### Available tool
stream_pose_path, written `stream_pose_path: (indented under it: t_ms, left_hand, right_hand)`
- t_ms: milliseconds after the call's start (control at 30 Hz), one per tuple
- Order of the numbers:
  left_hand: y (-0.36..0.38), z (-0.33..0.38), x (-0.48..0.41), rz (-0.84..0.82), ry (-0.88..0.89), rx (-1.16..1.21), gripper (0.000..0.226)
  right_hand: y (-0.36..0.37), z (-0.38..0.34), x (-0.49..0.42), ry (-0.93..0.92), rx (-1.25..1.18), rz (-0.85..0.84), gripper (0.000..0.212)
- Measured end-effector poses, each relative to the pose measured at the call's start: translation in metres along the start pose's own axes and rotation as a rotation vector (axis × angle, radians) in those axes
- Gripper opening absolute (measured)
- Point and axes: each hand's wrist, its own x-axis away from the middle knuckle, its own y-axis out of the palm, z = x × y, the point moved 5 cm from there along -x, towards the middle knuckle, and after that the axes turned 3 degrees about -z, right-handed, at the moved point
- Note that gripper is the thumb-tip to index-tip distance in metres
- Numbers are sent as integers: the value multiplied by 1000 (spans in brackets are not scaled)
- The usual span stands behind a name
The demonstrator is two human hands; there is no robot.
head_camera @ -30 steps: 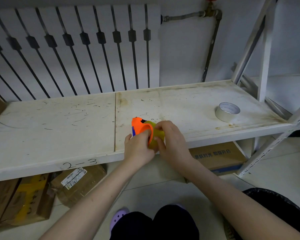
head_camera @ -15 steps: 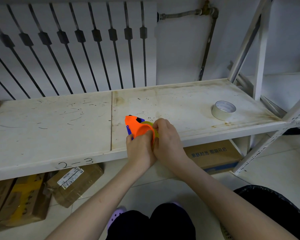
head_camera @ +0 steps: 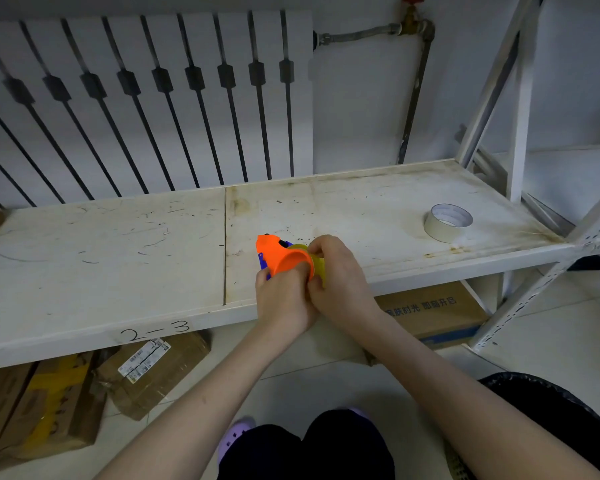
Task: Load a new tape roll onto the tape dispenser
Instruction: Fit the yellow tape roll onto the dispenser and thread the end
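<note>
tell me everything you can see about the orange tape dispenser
The tape dispenser is bright orange plastic, with a blue part at its left edge and a black bit on top. It is held over the shelf. The left hand grips it from below; the right hand holds a yellowish tape roll against its right side.

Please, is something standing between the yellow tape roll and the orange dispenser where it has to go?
Nothing visible does. The right hand holds the yellow tape roll directly against the orange dispenser, which the left hand grips. Both hands hide the contact, so whether the roll is fully seated cannot be told.
</note>
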Motion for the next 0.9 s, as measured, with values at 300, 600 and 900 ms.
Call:
stream_pose_path:
  t_ms: [300, 600, 900]
  left_hand:
    - [-2, -4, -1, -16, -78, 85, 9]
    - [-13, -4, -1, -82, -11, 88, 27]
    - [-18, -29, -14, -110, -56, 169, 19]
  right_hand:
    - [0, 7, 0, 19, -71, 44, 33]
    - [-16, 22, -20, -181, 0, 14, 10]
    - [3, -4, 2, -449, 179, -3, 22]
